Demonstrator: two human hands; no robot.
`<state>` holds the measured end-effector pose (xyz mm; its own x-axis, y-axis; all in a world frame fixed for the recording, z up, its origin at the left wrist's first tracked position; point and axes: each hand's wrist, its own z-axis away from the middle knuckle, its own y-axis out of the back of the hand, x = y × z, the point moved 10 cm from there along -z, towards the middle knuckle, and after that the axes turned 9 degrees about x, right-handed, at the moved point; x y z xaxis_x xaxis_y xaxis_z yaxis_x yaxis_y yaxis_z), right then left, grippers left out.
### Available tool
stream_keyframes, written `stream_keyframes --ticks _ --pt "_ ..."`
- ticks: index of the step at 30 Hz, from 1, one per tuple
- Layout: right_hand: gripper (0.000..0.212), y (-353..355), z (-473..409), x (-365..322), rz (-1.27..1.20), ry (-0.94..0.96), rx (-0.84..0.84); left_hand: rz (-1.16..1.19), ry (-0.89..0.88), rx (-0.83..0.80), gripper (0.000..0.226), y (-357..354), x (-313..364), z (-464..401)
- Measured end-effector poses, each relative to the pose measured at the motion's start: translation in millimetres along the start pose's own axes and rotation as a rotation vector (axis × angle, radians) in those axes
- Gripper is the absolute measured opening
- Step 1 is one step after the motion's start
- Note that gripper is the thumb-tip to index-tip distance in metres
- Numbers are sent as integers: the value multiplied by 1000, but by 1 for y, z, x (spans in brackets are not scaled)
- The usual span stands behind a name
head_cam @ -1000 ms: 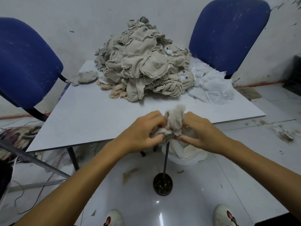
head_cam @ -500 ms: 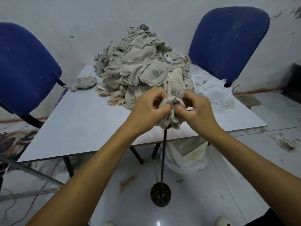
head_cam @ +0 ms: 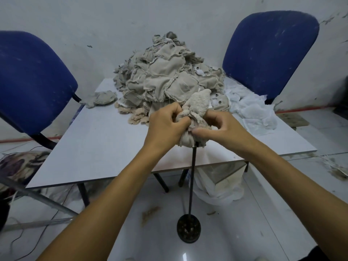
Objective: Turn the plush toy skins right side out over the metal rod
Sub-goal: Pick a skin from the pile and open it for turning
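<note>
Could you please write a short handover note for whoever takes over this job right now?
Left hand and right hand both grip one skin on top of the rod.
Its fuzzy side already shows at the top; the lower part is bunched, not yet pulled down.
The rod's base stands on the floor.
Left: finish this skin, then the pile on the table.

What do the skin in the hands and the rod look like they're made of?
Skin: soft beige plush, it seems; the turned-out part is fuzzy, the bunched part below flatter, woven-looking backing with frayed edges. Rod: thin, straight, dark, probably metal with a dull finish.
</note>
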<state>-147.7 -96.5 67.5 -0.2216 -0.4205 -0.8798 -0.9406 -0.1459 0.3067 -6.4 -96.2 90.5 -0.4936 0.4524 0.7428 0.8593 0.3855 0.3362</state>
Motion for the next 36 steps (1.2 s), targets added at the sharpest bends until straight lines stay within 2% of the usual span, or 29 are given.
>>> stream_keyframes --ticks 2,6,8,10,11,14,16,21,24,28,33,36 --pt "13 9 -1 -8 168 89 162 4 12 28 21 -2 1 2" --pt "17 17 11 -7 314 161 396 183 35 -172 16 -16 0 7" --pt "16 23 13 -3 297 139 497 178 -49 -260 9 -20 6 12" --pt "16 28 12 -4 334 154 540 66 -200 -303 11 -23 16 19" --pt "16 26 11 -5 369 180 505 -3 -278 -301 12 -22 19 22" --pt "24 9 15 -7 457 301 242 -118 -435 -286 13 -16 18 34" --pt "18 4 25 -6 483 374 137 -150 -501 -278 14 -11 17 42" --pt "12 -7 51 -3 603 517 134 -202 -567 -288 13 -10 13 60" --pt "19 -17 67 14 676 519 114 -236 -554 -315 15 -18 5 80" --pt "24 -33 88 38 623 463 54 -259 -513 -350 13 -29 -14 109" --pt "13 -43 106 72 518 274 14 -297 -414 -439 19 -49 -49 148" --pt "13 -47 103 70 517 254 -52 -283 -339 -460 20 -49 -62 142"
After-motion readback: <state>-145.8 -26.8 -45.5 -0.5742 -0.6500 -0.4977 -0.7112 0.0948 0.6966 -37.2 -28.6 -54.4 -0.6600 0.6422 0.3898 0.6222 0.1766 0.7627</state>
